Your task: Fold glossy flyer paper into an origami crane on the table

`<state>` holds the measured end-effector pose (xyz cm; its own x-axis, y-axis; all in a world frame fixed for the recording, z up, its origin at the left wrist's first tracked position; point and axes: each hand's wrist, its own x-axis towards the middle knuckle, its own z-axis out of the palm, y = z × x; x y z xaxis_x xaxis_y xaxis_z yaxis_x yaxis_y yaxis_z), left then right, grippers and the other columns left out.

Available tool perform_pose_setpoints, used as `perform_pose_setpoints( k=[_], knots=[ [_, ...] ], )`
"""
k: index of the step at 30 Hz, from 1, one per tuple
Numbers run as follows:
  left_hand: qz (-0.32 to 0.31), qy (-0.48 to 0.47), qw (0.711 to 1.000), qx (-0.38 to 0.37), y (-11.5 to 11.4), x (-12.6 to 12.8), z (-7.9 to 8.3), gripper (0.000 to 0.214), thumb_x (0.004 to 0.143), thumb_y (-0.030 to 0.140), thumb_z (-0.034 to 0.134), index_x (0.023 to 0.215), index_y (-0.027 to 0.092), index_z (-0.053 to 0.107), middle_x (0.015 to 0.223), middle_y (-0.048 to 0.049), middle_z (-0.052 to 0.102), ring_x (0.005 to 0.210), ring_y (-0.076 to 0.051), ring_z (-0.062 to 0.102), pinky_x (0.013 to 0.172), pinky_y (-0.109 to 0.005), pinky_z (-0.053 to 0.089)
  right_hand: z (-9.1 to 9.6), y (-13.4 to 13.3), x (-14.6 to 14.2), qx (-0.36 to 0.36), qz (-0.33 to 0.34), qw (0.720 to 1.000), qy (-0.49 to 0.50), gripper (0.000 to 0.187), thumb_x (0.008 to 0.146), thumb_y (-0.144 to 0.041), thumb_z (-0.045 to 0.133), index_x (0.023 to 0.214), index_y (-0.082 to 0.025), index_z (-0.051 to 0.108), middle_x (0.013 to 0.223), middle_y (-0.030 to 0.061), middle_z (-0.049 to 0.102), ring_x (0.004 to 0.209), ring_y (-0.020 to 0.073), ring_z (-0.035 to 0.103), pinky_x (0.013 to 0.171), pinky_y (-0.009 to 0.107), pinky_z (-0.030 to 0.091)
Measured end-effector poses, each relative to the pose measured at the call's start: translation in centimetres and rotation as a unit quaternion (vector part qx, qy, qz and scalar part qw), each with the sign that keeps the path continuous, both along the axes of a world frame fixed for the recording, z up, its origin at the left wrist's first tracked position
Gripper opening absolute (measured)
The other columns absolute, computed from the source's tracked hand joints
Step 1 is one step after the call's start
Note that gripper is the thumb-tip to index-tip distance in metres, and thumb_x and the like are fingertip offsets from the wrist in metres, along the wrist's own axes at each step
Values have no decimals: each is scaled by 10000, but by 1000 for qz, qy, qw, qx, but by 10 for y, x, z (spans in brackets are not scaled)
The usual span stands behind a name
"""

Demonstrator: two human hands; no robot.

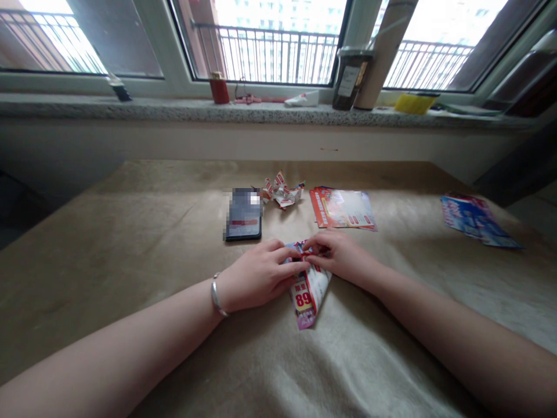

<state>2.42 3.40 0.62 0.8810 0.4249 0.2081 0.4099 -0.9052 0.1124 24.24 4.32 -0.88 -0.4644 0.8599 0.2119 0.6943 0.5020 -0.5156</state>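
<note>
A colourful printed paper [304, 299], partly folded into a narrow pointed shape, lies on the table in front of me. Its lower tip points towards me and a red "89" shows on it. My left hand [265, 270], with a silver bangle at the wrist, rests over the paper's left side, fingers reaching across it. On the upper right part, my right hand [339, 255] has its fingers bent and pinching at the paper. The fingertips of both hands nearly meet over the folds, which they partly hide.
Beyond my hands lie a phone [244, 213], several folded paper pieces [282, 191] and a stack of orange flyers [343, 208]. Blue flyers [478, 222] lie at the table's right. Along the windowsill [174, 110] stand a red container [219, 90] and a dark lidded jar [350, 81].
</note>
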Motion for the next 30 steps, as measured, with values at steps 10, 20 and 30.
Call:
perform_pose_setpoints(
  k=[10, 20, 30],
  knots=[
    [1, -25, 1000, 11, 0, -4, -2, 296, 916, 253, 448, 1181, 222, 577, 1116, -92, 578, 994, -206, 523, 865, -366, 494, 21, -7, 21, 52, 147, 986, -59, 148, 854, -229, 535, 835, -199, 679, 804, 33, 694, 777, 147, 609, 747, 289, 474],
    [118, 25, 984, 133, -12, -4, 8, 255, 907, 253, 460, 838, 130, 672, 784, -72, 676, 777, -179, 638, 730, -324, 532, 21, -7, 22, 110, 199, 971, -71, 206, 870, -210, 512, 954, -231, 699, 1023, -16, 711, 981, 161, 606, 887, 348, 498],
    [102, 30, 986, 131, -6, -6, 1, 257, 917, 235, 445, 884, 114, 669, 864, -90, 680, 887, -191, 628, 790, -318, 525, 7, -3, 18, 112, 197, 968, -109, 311, 937, -258, 408, 1159, -232, 624, 1204, -18, 634, 1135, 187, 527, 984, 406, 443]
  ],
)
